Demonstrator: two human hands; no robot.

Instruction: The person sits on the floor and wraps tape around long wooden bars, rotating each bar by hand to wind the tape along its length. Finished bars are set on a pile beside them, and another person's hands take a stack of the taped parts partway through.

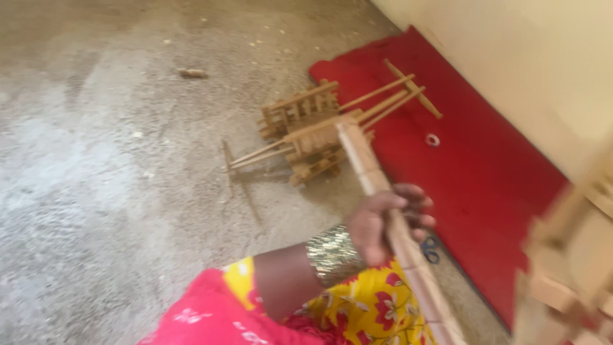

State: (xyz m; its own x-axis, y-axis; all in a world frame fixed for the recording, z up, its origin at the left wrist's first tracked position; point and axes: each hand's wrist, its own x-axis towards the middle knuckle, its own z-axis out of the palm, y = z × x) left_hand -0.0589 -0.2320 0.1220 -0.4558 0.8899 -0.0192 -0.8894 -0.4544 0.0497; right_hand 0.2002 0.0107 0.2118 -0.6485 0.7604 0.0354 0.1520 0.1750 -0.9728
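One hand (389, 223) shows, and I cannot tell if it is the left or the right. Its fingers are curled tight around a long pale wooden stick (396, 230), near the stick's middle. Wide shiny gold bangles (332, 254) sit on the wrist. The stick runs from below the hand up to a small wooden frame with thin rods (313, 134), which lies on the grey floor (96, 160) beyond the hand. A red cloth (472, 160) lies past the fingers, by the cream wall (511, 51). Yellow flowered cloth (357, 306) is under the wrist.
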